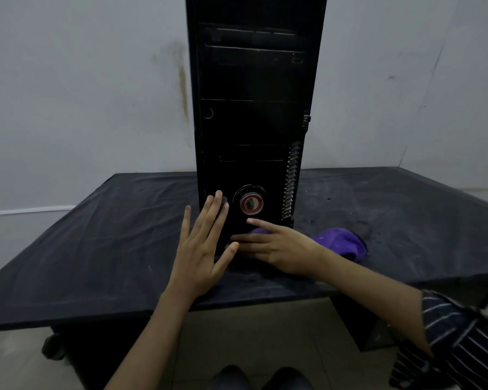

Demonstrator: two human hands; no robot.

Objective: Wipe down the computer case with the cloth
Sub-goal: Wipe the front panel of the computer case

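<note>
The left hand [202, 250] is reaching forward with fingers straight and spread, palm facing away. The right hand [276, 247] is crossing in from the right, fingers extended leftward, seemingly pressing flat; its forearm is emerging from a striped sleeve [457, 339].

You are looking at a dim, evenly lit scene with a cool grey cast; no single light source shows. The computer case [251, 108] above your left hand [206, 243] is so dark that its panel detail nearly vanishes, apart from faint glints on its bay edges. Shadows under the table [68, 263] are soft. Wide-angle distortion bends the table edges outward. Your right hand [276, 246] looks slightly soft.
</note>
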